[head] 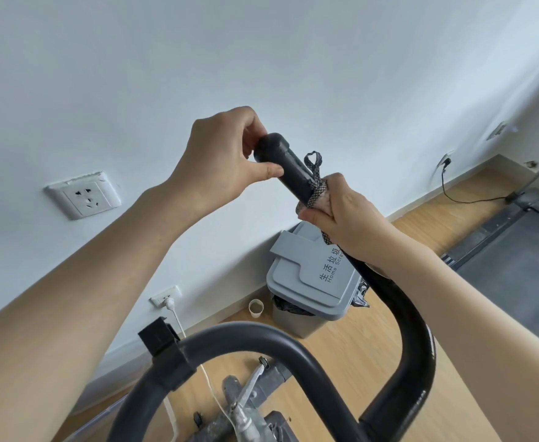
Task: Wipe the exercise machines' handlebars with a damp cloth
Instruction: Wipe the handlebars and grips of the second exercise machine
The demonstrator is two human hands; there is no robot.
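White wall filled most of the view, with a wall socket (83, 194) at the left and a wooden floor (421, 228) below. On that floor a grey lidded bin (312, 272) stood against the wall, a paper cup (256, 308) just beside it, and a treadmill (510, 266) lay to the right. The black handlebar (288, 165) rose in a curve from the machine to the middle of the view. The left hand (220, 157) pinched its capped end between thumb and curled fingers. Just below, the right hand (344, 212) gripped the cloth (317, 186), its fingers closed round it and the bar together. The cloth looked dark and netted, perhaps pink underneath. A loop of it stuck up above the fist.
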